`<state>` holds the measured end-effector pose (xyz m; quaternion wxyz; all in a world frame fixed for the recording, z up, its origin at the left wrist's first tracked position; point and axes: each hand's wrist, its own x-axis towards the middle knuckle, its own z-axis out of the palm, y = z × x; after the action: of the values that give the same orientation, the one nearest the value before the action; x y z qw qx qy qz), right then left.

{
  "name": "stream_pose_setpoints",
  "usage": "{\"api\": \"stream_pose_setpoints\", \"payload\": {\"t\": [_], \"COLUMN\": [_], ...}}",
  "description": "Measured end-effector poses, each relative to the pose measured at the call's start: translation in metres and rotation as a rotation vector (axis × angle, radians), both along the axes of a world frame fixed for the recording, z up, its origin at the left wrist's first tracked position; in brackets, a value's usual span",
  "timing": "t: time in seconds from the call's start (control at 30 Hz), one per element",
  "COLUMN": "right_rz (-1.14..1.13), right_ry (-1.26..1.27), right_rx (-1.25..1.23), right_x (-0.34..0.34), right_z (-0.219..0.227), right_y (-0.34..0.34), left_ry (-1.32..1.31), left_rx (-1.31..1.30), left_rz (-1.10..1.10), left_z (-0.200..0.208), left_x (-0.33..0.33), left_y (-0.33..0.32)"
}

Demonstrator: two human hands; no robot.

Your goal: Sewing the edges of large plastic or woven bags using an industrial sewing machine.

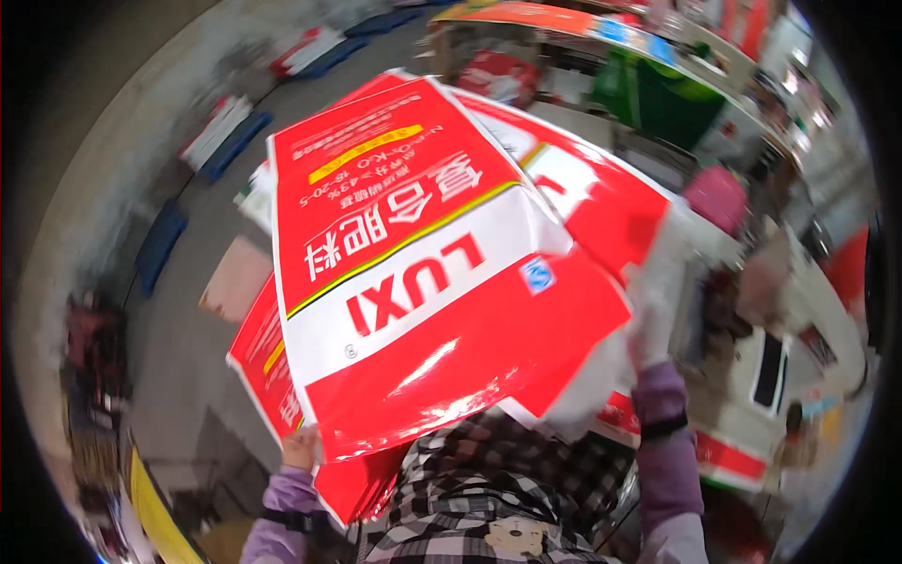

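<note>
Over grey floor (178, 348) by a wall (103, 160), the left hand (300, 448) pinches a red sack (442, 273), the right hand (645, 324), its grip unclear.

Centre frame, the red-and-white bag (446, 273) flashes upside-down red lettering (406, 296) on white, bold white characters (390, 226) above!

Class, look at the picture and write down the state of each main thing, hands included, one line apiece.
Top sack: printed side up, lettering upside down to the wearer, glossy.
Sacks beneath: partly covered, edges sticking out at both sides.
Left hand: grip closed at the top sack's near left corner.
Right hand: blurred beside the sacks; grip unclear.
Checked apron: worn, creased.
</note>
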<state>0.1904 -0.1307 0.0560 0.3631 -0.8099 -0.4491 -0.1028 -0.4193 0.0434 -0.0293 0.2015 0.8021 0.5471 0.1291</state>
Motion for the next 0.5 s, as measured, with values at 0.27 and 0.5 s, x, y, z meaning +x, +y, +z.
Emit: {"api": "stream_pose_setpoints", "payload": {"t": [0.27, 0.5], "right_rz": [0.659, 0.421], "right_ry": [0.296, 0.452], "right_rx": [-0.574, -0.666], "right_x": [-0.273, -0.251], "right_z": [-0.042, -0.252], "right_y": [0.112, 0.116], "left_ry": [0.133, 0.721], "left_rx": [0.13, -0.419], "left_rz": [0.88, 0.555], "left_z": [-0.053, -0.127], "left_x": [-0.288, -0.254], "left_y": [-0.142, -0.224]}}
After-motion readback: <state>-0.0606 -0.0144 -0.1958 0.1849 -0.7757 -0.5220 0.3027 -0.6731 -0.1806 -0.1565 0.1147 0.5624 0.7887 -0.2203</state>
